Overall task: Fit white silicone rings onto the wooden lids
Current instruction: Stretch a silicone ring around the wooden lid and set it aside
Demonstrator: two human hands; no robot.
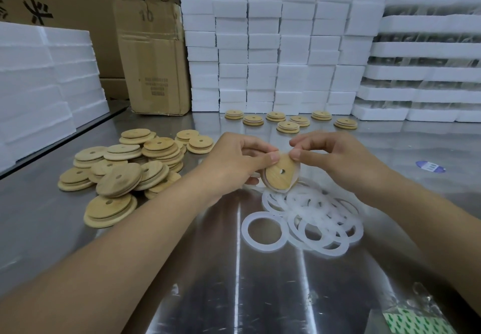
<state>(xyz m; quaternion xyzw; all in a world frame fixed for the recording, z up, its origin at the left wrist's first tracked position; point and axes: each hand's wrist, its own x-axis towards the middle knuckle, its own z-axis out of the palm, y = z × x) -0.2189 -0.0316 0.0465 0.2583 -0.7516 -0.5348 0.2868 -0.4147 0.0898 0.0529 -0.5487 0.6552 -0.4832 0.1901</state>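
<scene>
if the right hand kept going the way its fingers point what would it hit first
The right hand, pinching the white ring on the lid, points its fingertips at the left hand. Going straight on, it would likely meet that hand's thumb first, though depth is unclear.

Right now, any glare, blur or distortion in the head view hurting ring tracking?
Head view: glare streaks on the steel table beside the white rings, low contrast; wide-angle bending tilts the foam stacks at the edges; held lid, left hand and right hand fairly sharp.
</scene>
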